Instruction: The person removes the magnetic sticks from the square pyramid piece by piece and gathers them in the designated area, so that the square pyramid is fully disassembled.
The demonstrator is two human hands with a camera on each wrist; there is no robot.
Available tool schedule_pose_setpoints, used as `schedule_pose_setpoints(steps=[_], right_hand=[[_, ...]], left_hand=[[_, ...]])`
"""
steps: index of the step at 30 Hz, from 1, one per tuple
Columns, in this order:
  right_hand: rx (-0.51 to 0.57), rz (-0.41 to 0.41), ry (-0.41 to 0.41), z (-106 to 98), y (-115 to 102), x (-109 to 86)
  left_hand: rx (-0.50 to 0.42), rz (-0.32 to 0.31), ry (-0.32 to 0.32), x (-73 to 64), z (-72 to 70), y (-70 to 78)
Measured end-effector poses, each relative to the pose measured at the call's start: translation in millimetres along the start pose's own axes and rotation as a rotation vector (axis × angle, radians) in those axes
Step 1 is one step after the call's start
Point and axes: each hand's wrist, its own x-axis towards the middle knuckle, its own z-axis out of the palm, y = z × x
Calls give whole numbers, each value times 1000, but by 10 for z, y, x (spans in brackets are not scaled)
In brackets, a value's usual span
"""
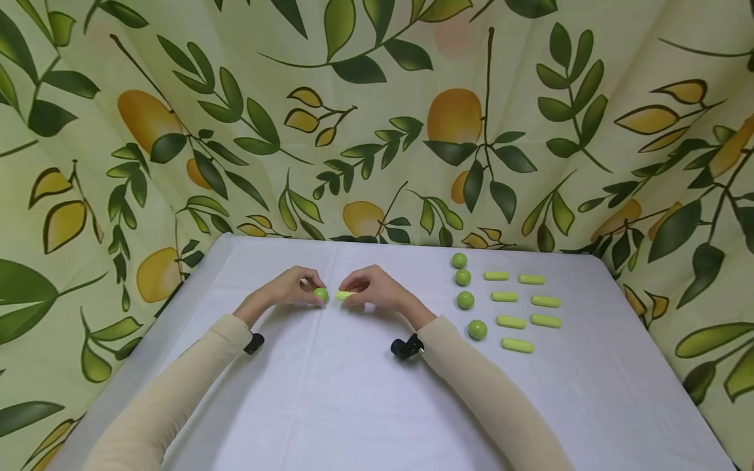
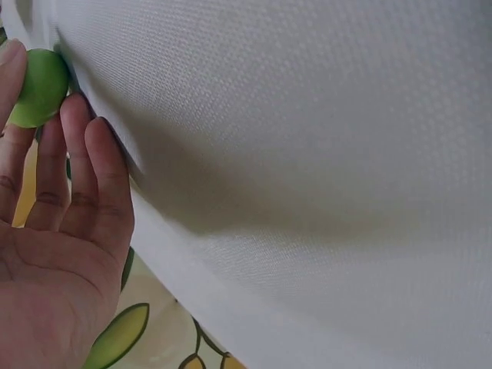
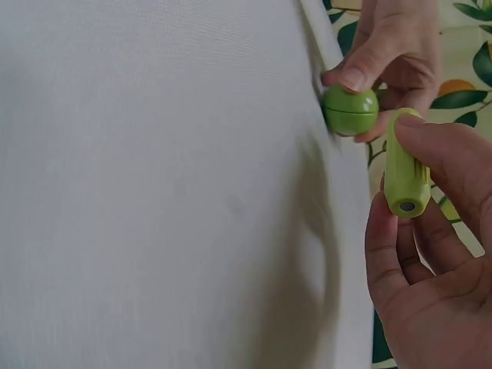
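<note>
My left hand (image 1: 292, 286) pinches a green ball (image 1: 321, 294) between thumb and fingers, low over the middle of the table. In the right wrist view a seam runs around this ball (image 3: 351, 115). My right hand (image 1: 381, 288) pinches a short yellow-green rod (image 1: 343, 296) just to the right of the ball. A small gap separates rod and ball in the head view. The near end of the rod (image 3: 407, 173) shows a round dark grey spot in the right wrist view. Part of the ball (image 2: 42, 88) is hidden behind the thumb in the left wrist view.
On the white-covered table (image 1: 330, 405), several green balls (image 1: 465, 300) stand in a column at the right. Beside them several yellow-green rods (image 1: 510, 322) lie in two columns. A leaf-and-fruit patterned curtain (image 1: 377, 131) hangs behind the table and along its sides.
</note>
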Motion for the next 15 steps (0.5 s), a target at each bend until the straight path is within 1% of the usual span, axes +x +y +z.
schedule_pose_setpoints(steps=[1, 2, 6, 11, 15], right_hand=[[-5, -6, 1, -29, -16, -23], [-9, -16, 1, -57, 19, -28], [-9, -39, -11, -166, -54, -138], [-41, -28, -21, -308, -136, -308], [-62, -24, -23, -431, -162, -487]], left_hand=[[2, 0, 1, -1, 0, -1], [7, -2, 2, 1, 0, -6], [27, -10, 9, -8, 1, -10], [39, -20, 15, -11, 6, 10], [32, -42, 15, -12, 18, 37]])
